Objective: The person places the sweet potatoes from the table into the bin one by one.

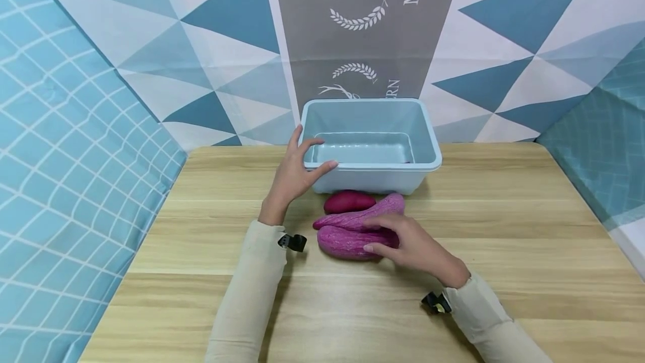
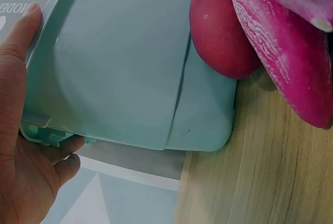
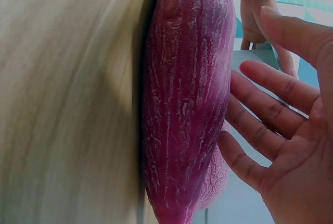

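My left hand holds the left front corner of a pale blue plastic bin, its thumb along the front rim and some fingers bent at the side rim in the left wrist view. In front of the bin lie a smooth dark-red sweet potato and two streaked purple, sweet-potato-like vegetables. The middle one tapers leftward; the nearest one is thick. My right hand is over the right ends of the streaked pair, fingers loosely spread. In the right wrist view, its fingertips touch or nearly touch the nearest vegetable.
The wooden table extends around the bin and vegetables. Behind the bin stands a geometric-patterned backdrop, and a blue checked cloth hangs at the left. A small purple bit shows inside the bin's front wall.
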The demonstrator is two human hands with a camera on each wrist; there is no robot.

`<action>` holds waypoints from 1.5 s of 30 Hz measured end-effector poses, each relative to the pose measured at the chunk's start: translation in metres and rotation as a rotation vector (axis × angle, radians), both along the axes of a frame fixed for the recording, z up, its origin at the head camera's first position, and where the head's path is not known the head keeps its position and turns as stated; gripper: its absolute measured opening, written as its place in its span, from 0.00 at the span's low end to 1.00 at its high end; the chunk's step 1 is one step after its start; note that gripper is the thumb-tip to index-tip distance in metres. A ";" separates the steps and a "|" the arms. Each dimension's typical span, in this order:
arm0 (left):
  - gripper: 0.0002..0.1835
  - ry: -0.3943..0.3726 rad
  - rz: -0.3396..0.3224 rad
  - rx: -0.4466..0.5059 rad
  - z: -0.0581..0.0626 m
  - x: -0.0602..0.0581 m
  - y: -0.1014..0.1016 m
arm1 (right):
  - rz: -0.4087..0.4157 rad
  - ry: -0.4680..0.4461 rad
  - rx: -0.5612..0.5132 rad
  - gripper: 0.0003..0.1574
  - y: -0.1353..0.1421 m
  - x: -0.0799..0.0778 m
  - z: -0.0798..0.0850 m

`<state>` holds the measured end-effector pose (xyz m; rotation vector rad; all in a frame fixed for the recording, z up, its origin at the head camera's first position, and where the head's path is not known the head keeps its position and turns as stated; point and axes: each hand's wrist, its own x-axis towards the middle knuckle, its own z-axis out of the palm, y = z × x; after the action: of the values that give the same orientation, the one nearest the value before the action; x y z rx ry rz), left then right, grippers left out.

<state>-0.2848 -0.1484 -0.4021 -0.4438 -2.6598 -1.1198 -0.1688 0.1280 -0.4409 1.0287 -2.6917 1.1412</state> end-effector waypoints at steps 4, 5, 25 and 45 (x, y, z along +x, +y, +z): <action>0.37 -0.003 0.006 -0.008 0.000 0.001 0.002 | -0.008 -0.019 0.011 0.24 0.000 0.001 -0.003; 0.36 -0.002 0.007 -0.009 0.000 0.001 0.002 | -0.013 -0.026 0.020 0.24 0.000 0.002 -0.003; 0.40 0.025 0.011 -0.018 -0.003 0.001 0.000 | 0.009 -0.100 0.170 0.32 -0.002 0.005 0.004; 0.35 0.008 0.012 -0.016 -0.001 0.002 0.002 | 0.088 -0.133 0.185 0.29 0.001 0.004 0.002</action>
<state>-0.2825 -0.1463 -0.4033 -0.4334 -2.6622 -1.0920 -0.1649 0.1290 -0.4393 1.1458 -2.9304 1.0243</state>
